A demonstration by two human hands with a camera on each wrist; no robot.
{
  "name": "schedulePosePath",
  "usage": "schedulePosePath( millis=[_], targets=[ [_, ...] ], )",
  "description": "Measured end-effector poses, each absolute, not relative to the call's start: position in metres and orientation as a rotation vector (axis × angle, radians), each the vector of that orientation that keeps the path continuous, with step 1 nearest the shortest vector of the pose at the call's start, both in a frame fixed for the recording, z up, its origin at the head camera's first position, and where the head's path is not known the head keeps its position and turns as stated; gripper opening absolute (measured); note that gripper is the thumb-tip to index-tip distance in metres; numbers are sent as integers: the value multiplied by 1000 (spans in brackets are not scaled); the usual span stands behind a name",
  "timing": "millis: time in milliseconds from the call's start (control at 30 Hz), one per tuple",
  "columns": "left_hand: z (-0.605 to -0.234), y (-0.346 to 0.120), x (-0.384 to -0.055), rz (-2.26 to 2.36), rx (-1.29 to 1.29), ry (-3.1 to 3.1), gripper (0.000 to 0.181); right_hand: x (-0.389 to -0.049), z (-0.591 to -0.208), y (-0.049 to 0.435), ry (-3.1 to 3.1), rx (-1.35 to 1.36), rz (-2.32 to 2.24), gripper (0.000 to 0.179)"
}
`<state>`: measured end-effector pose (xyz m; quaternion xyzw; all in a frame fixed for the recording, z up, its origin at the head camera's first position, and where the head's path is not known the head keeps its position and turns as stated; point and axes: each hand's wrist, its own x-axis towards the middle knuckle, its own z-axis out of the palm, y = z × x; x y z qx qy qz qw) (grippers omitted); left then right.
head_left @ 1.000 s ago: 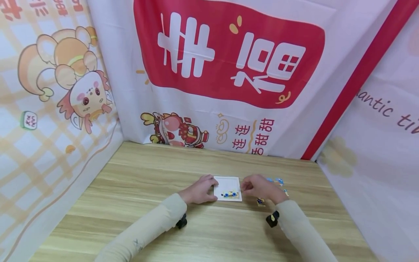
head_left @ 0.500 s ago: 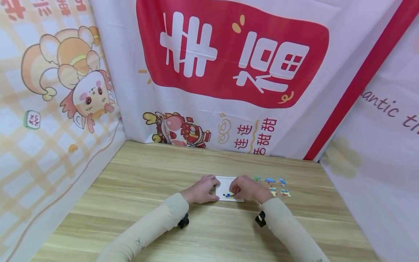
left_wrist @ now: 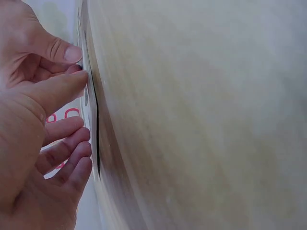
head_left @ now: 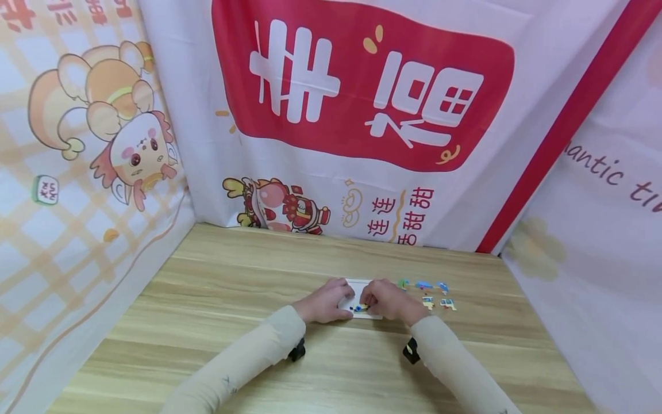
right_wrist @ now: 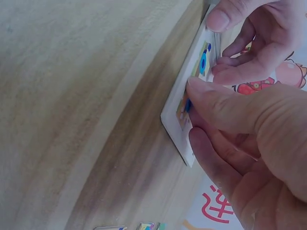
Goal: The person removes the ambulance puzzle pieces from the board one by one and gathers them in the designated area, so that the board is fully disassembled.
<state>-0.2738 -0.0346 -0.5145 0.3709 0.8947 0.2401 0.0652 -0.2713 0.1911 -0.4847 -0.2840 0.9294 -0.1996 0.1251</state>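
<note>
A small white puzzle board [head_left: 357,293] lies flat on the table between the two hands. My left hand [head_left: 327,300] rests at the board's left side, thumb at the near edge and fingers spread toward the far part. Over the board's right part, my right hand [head_left: 390,299] has its thumb and fingers brought together. In the right wrist view they pinch a colourful jigsaw piece [right_wrist: 181,115] low on the board, largely covered by the thumb. Beside it a piece with a blue wheel [right_wrist: 203,62] lies on the board, partly showing between both hands.
Right of the board, several loose pieces lie on the wood-grain table [head_left: 248,270]: a blue piece [head_left: 424,284] and a green one [head_left: 402,283] in the far row, a yellowish piece [head_left: 447,304] in the nearer row. Printed cloth [head_left: 289,155] hangs behind and along both sides.
My right hand has moved left from the board's right edge onto its lower part, uncovering loose pieces on the table. The left hand has shifted slightly right, further over the board.
</note>
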Motion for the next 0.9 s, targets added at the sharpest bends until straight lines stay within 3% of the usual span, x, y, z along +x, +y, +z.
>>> schedulePosePath(
  millis=[567, 900],
  targets=[
    [-520, -33, -275, 723, 1114, 2720, 44, -266, -485, 192, 2731, -839, -658, 19],
    [-520, -33, -274, 722, 1119, 2712, 43, -266, -491, 200, 2682, -812, -862, 7]
  ],
)
